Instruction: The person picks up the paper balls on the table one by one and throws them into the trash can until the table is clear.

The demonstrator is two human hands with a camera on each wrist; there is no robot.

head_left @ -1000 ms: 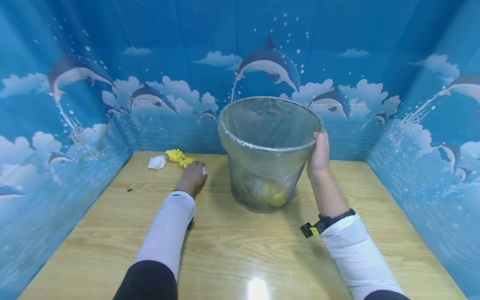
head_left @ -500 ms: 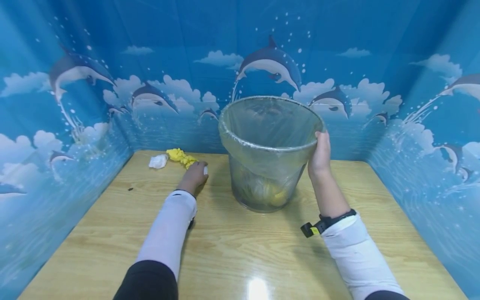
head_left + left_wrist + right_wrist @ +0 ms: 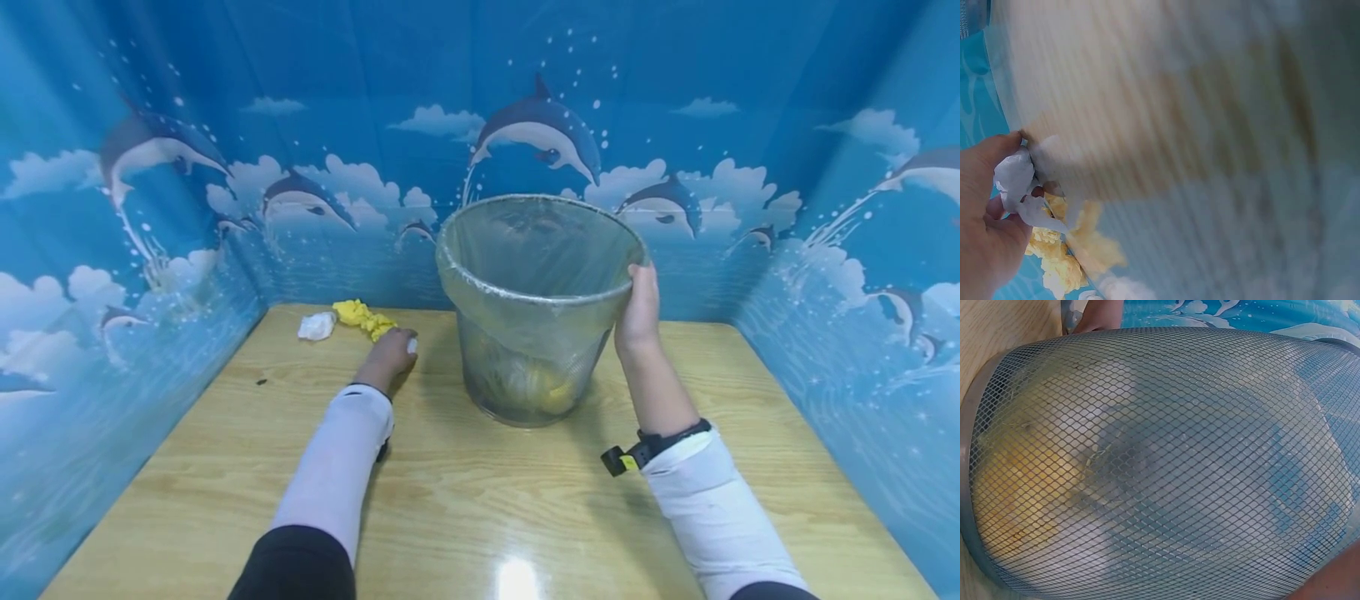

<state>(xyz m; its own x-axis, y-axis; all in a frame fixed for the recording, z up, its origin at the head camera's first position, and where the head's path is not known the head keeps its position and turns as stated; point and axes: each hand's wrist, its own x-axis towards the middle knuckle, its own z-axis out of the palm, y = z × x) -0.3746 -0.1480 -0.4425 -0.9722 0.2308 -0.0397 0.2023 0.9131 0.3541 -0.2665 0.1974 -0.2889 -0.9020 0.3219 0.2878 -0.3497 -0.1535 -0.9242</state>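
At the back left of the table, my left hand pinches a crumpled white paper between thumb and fingers, low over the wood. Right beside that hand lie yellow crumpled papers, with another white crumpled paper further left. A wire mesh waste bin, lined with a clear bag, stands tilted toward me near the middle. My right hand grips its rim on the right side, thumb over the edge. Through the mesh, the right wrist view shows yellow crumpled paper and white paper at the bottom.
The wooden table runs back to a blue dolphin-print curtain, which also closes off both sides. A small dark speck lies on the left of the table.
My left hand has shifted very slightly to the right with the white crumpled paper. The right hand and the bin stay where they were.
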